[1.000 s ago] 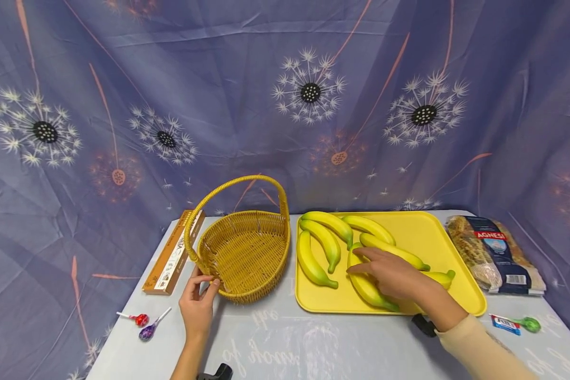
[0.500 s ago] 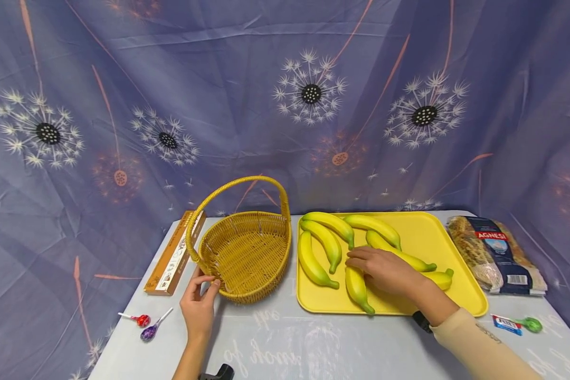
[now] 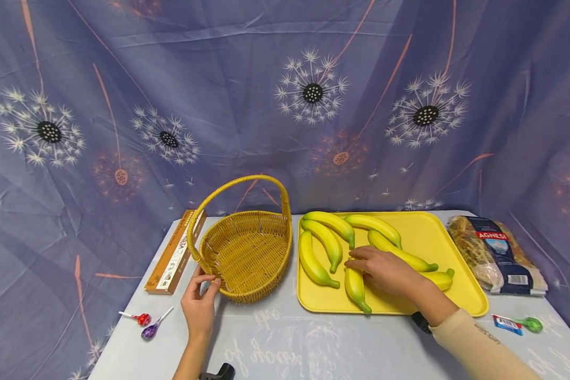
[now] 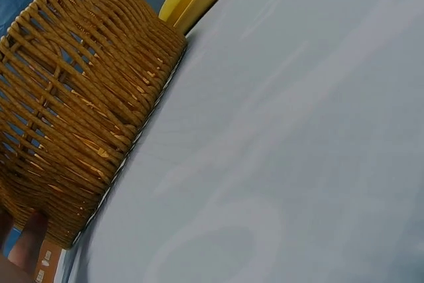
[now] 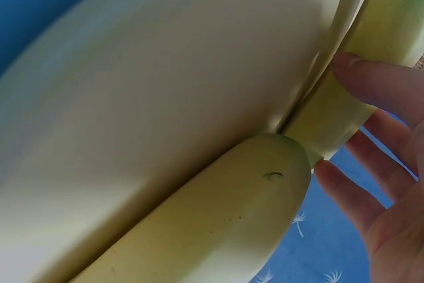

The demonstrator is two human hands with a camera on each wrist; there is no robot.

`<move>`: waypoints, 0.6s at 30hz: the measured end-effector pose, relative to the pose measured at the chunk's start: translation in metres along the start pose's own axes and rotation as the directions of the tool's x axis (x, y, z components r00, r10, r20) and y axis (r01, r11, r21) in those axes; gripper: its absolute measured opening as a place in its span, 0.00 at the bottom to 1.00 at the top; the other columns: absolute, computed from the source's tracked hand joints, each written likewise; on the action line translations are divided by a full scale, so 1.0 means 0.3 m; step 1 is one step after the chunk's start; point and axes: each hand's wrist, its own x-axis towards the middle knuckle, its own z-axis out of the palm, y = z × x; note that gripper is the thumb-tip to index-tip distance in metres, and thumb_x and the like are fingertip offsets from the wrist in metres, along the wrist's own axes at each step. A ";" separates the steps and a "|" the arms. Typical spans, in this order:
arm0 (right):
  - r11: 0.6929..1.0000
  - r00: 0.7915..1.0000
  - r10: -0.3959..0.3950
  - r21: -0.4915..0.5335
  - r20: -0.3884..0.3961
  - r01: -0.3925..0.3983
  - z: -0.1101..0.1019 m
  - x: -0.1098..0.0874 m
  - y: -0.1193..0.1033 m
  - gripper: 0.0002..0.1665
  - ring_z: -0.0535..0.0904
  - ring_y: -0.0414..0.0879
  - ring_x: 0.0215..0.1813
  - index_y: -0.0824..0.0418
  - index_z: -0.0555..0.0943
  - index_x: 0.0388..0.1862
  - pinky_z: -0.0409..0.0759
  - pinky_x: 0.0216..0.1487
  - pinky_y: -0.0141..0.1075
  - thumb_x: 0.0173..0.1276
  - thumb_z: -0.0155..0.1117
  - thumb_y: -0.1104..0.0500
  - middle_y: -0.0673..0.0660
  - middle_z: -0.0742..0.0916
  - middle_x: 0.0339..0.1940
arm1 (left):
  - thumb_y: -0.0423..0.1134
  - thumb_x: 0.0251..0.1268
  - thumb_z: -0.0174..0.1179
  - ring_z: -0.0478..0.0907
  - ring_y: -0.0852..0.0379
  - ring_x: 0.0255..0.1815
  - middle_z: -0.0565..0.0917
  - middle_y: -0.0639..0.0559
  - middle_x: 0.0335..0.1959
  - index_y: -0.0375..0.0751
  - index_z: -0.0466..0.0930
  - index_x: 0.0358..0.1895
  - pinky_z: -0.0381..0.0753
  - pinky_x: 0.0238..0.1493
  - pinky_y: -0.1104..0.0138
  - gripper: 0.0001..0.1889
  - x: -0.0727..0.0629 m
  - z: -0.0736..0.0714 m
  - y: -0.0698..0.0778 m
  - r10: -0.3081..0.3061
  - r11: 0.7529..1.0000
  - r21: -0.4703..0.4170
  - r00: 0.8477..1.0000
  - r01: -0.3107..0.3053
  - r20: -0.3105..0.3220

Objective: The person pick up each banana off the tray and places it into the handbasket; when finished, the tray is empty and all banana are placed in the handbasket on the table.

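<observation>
One tray (image 3: 423,232) lies by the back edge of the tabletop (image 3: 361,351); left of it, a basket (image 3: 261,290), rim pinched by the left hand (image 3: 199,305); the right hand (image 3: 383,270) grips a banana (image 3: 355,287) near the tray's front edge.

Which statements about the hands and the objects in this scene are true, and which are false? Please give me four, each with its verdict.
1. The left hand holds the yellow-brown woven wicker basket by its rim. True.
2. The right hand reaches into the basket. False: it grips a curved yellow banana at the flat yellow rectangular tray.
3. A long brown-and-white cardboard box lies left of the basket. True.
4. The round purple-wrapped lollipop lies on the tray. False: it lies on the pale covered table, left of the left hand.
</observation>
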 end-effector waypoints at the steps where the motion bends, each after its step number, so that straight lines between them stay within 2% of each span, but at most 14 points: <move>1: 1.000 1.000 0.002 0.001 -0.002 -0.002 0.000 0.000 -0.001 0.29 0.73 0.53 0.61 0.52 0.81 0.58 0.77 0.55 0.47 0.57 0.71 0.68 0.58 0.78 0.60 | 0.18 0.57 0.61 0.68 0.44 0.65 0.67 0.30 0.65 0.13 0.73 0.37 0.80 0.44 0.71 0.09 0.000 0.000 0.000 0.001 1.000 0.005 1.000 -0.001 0.000; 4: 1.000 1.000 0.005 0.003 -0.013 -0.005 0.002 -0.001 -0.005 0.28 0.73 0.53 0.61 0.52 0.81 0.57 0.77 0.55 0.47 0.57 0.70 0.68 0.59 0.78 0.60 | 0.19 0.57 0.61 0.69 0.46 0.65 0.67 0.30 0.65 0.13 0.74 0.37 0.80 0.44 0.72 0.08 0.001 0.000 0.002 0.002 1.000 0.021 1.000 -0.002 0.000; 10: 1.000 1.000 0.012 0.013 -0.024 -0.012 0.001 -0.003 -0.020 0.29 0.72 0.52 0.62 0.53 0.80 0.59 0.76 0.57 0.47 0.58 0.70 0.67 0.58 0.78 0.60 | 0.19 0.57 0.61 0.69 0.43 0.64 0.69 0.33 0.65 0.16 0.75 0.37 0.80 0.43 0.73 0.07 0.001 -0.001 0.005 -0.004 0.998 0.060 1.000 0.004 -0.007; 14: 0.999 0.999 0.032 0.002 -0.018 -0.032 -0.008 -0.002 -0.031 0.31 0.72 0.52 0.62 0.52 0.79 0.61 0.75 0.57 0.47 0.56 0.73 0.65 0.58 0.78 0.61 | 0.20 0.58 0.60 0.69 0.47 0.64 0.68 0.33 0.66 0.16 0.75 0.37 0.80 0.42 0.73 0.07 -0.001 0.000 0.006 -0.010 0.998 0.069 1.000 0.011 -0.005; 18: 0.999 0.999 0.040 0.000 -0.012 -0.040 -0.018 0.001 -0.038 0.32 0.72 0.52 0.62 0.51 0.78 0.62 0.75 0.57 0.47 0.56 0.74 0.63 0.58 0.78 0.61 | 0.18 0.57 0.59 0.68 0.42 0.64 0.67 0.32 0.66 0.16 0.75 0.37 0.80 0.42 0.73 0.06 -0.001 0.001 0.003 -0.017 0.998 0.055 1.000 0.017 -0.002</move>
